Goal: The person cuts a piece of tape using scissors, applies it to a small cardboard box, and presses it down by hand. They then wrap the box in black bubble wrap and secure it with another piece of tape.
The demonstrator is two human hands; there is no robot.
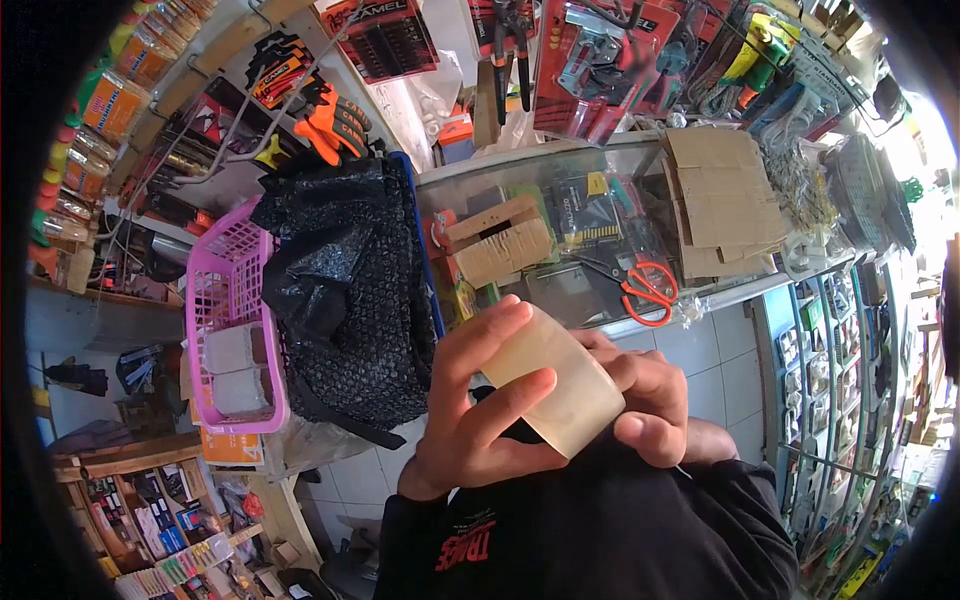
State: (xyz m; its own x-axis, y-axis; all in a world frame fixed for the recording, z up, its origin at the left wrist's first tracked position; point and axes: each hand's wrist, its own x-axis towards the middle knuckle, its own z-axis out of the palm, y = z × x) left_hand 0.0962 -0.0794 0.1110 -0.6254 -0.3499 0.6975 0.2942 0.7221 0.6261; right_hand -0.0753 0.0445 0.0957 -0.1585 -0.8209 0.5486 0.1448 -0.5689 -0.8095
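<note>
A wide roll of clear-yellowish packing tape (565,385) is held up in front of my chest, tilted. My left hand (480,395) grips it from the left, its fingers lying over the outer face of the roll. On the other side my right hand (645,400) has curled fingers and thumb against the roll's right edge. Part of the right fingers is hidden behind the tape. Beyond the hands, a small taped cardboard box (505,250) rests on the glass counter (600,325), with red-handled scissors (645,292) to its right.
Black bubble wrap (350,290) lies beside a pink plastic basket (235,300) at the left. Flattened cardboard (722,190) is stacked on the counter's right part. Packaged tools (605,60) hang at the back, and a glass display shelf (830,380) stands at the right.
</note>
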